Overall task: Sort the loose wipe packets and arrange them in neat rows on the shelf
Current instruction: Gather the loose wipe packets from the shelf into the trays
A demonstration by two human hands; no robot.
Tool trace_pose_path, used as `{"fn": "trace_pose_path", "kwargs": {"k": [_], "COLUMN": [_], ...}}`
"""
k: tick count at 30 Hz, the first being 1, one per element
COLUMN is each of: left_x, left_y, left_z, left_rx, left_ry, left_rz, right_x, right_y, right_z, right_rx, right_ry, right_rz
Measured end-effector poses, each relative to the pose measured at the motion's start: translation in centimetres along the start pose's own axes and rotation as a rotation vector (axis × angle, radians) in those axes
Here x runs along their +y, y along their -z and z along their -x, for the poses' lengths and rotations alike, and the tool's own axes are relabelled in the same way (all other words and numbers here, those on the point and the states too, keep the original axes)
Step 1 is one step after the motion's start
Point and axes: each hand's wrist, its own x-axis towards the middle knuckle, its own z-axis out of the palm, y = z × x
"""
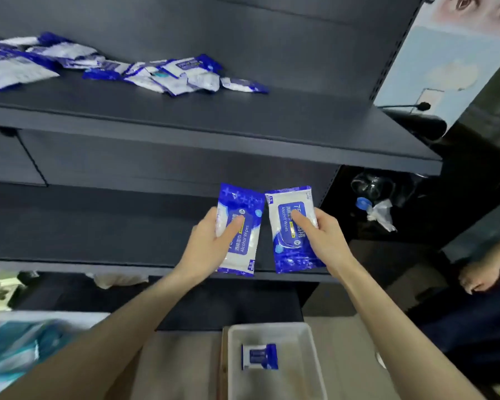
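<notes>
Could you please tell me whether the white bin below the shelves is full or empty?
Nearly empty: the white bin holds one blue-and-white wipe packet; the rest of its floor shows bare.

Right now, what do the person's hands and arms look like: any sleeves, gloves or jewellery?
Left hand and right hand are ungloved, with no rings, watch or wristband visible. Left forearm and right forearm are uncovered to the frame's edge; no sleeve shows.

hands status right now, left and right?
Left hand: grips the left wipe packet, thumb across its front.
Right hand: grips the right wipe packet, thumb on its label.
</notes>
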Motion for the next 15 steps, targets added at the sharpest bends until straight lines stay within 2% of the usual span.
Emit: {"fn": "trace_pose_path", "kwargs": {"k": [7, 11, 15], "left_x": [-10.4, -17.3, -25.6], "left_y": [-5.6, -8.4, -11.6], "left_z": [1.9, 2.2, 2.7], "left_rx": [-0.06, -0.12, -0.224], "left_ry": [0.357, 0.485, 0.586], "left_rz": [-0.112, -0.17, -0.244], "right_x": [12.7, 21.1, 30.7], "right_y": [0.5, -0.1, -0.7], "right_z": [0.1, -0.4, -0.8], "right_rx": [-0.027, 0.02, -0.026], "right_ry": [-0.235, -0.355, -0.478], "right_rz": [0.012, 0.068, 0.188]}}
